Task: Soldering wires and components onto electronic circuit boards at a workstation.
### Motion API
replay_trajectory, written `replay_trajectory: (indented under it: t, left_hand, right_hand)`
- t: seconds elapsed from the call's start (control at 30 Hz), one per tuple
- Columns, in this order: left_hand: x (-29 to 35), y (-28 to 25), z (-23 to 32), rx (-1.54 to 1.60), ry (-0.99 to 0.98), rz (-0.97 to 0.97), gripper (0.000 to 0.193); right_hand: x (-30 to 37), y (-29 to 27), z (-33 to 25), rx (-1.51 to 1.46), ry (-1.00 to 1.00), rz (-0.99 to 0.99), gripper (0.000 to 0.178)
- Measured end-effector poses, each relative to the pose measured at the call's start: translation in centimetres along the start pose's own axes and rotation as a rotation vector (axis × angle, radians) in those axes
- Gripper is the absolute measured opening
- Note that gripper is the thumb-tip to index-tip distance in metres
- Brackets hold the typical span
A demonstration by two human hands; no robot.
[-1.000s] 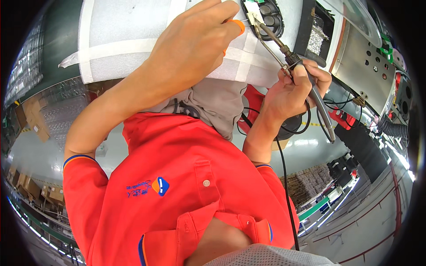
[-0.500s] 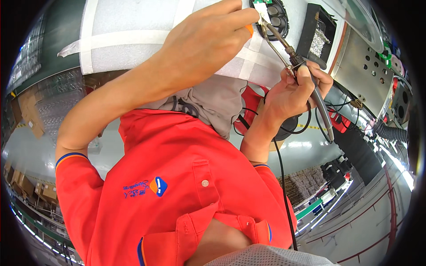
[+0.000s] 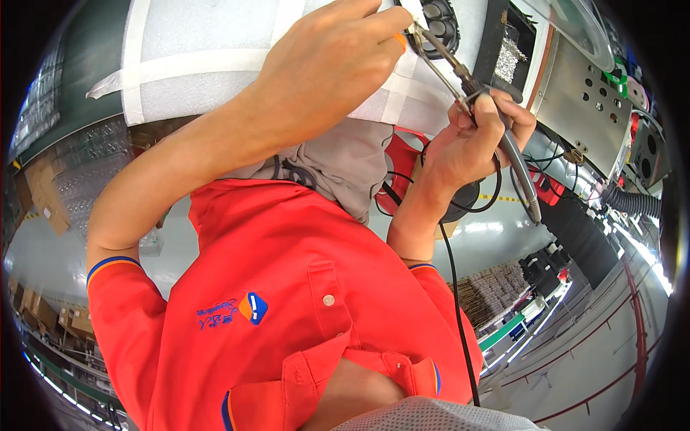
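Observation:
My right hand (image 3: 471,140) grips a soldering iron (image 3: 512,147) with a thin metal solder-feed tube (image 3: 436,70) alongside its shaft. The iron points up and left, its tip close to my left fingertips. My left hand (image 3: 330,68) is closed, thumb and fingers pinched near a small white piece (image 3: 415,10) at the top edge; what the fingertips hold is too small to make out. Something orange (image 3: 400,42) shows at a finger. Beneath the tip lies a black oval part with round driver-like domes (image 3: 440,29), partly cut off by the frame.
White foam sheet (image 3: 201,36) with tape strips covers the worktop. To the right stand a black tray (image 3: 491,47) of silvery bits (image 3: 509,59) and a perforated metal box (image 3: 575,108). The iron's black cable (image 3: 454,287) runs down past my right arm.
The whole view has shifted slightly, with the bench things a little higher and further left. The green board at the top edge has left the picture. Both hands keep their grip.

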State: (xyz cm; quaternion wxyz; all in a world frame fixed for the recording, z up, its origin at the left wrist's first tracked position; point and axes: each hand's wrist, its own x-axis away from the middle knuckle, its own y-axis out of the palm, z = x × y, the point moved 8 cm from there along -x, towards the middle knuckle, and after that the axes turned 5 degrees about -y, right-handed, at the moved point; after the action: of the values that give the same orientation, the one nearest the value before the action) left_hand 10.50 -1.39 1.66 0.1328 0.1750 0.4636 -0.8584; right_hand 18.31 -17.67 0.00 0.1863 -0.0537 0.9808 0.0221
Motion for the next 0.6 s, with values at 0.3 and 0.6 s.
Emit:
replay_trajectory:
  t: [0.3, 0.6]
  left_hand:
    - [-0.01, -0.13, 0.03, 0.001, 0.005, -0.008, 0.007]
    - [-0.03, 0.02, -0.02, 0.007, -0.003, -0.027, 0.006]
  right_hand:
    - [0.2, 0.17, -0.53, 0.021, 0.011, 0.011, 0.015]
    - [0.09, 0.26, -0.56, 0.025, -0.03, -0.002, 0.016]
